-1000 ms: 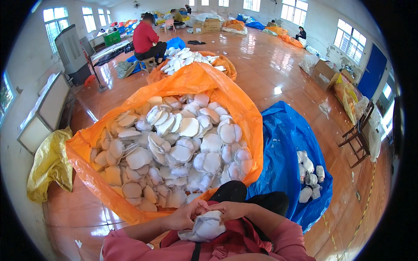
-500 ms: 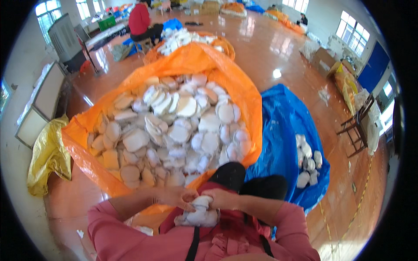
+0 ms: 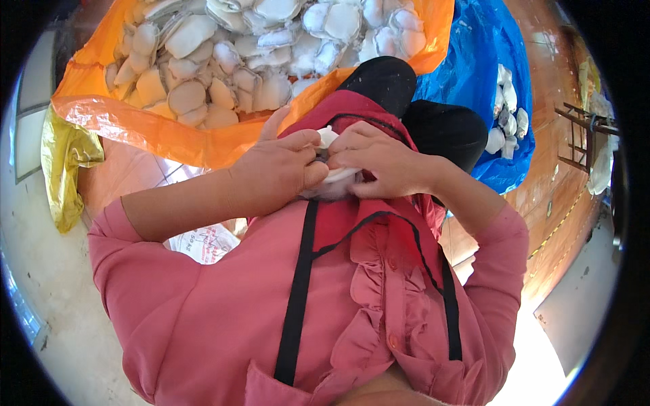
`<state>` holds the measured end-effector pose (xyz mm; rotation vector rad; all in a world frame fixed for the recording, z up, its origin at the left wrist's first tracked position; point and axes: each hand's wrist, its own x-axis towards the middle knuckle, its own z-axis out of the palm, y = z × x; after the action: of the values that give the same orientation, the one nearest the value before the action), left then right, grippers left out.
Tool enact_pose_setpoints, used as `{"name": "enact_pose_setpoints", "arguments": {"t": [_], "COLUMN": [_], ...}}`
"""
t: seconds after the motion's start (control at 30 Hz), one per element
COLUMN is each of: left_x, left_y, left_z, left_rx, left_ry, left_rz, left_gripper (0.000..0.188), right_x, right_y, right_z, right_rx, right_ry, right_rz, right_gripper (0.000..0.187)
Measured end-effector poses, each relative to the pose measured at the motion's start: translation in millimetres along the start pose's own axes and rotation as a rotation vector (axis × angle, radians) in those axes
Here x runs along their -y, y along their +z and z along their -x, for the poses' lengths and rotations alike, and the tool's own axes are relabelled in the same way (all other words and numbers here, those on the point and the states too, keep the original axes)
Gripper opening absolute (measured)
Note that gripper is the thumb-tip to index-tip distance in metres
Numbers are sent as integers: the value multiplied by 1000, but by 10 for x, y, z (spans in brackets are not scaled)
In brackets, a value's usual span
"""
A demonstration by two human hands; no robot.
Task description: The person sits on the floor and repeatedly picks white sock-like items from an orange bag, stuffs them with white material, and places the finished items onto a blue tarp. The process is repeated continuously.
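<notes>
In front of my lap, my left hand [image 3: 274,168] and my right hand [image 3: 379,161] grip a white soft fabric piece [image 3: 338,177] between them. The fingertips of both hands are bent in close together on it. Part of the piece pokes up between the fingers, and a fluffy part hangs below them; much of it is covered by my hands. Beyond my knees, many flat, rounded white and cream fabric pieces [image 3: 186,98] lie heaped on an orange plastic sheet [image 3: 101,115].
At the right, a blue plastic sheet [image 3: 453,81] holds several small white bundles [image 3: 495,140]. A wooden chair [image 3: 582,139] stands farther right. A yellow sack [image 3: 64,166] lies at the left, and a white printed bag [image 3: 203,243] is on the floor beside me.
The view has tipped downward, so the heap now sits higher in the picture. Both hands still hold the white piece, with their grip shifted and the left thumb raised.
</notes>
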<state>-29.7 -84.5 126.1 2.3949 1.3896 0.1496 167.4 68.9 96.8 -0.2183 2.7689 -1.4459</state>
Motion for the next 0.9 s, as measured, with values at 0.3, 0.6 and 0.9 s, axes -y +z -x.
{"name": "enact_pose_setpoints", "arguments": {"t": [0.3, 0.6, 0.9], "left_x": [-95, -110, -73], "left_y": [28, -85, 374], "left_z": [18, 53, 29], "left_rx": [-92, 100, -105], "left_ry": [9, -45, -62], "left_rz": [-86, 4, 12], "left_gripper": [22, 37, 48], "right_x": [116, 126, -25], "right_y": [93, 74, 267], "right_z": [147, 126, 187], "right_rx": [-11, 76, -15], "right_ry": [123, 145, 166], "right_rz": [246, 326, 293], "right_gripper": [49, 56, 66]}}
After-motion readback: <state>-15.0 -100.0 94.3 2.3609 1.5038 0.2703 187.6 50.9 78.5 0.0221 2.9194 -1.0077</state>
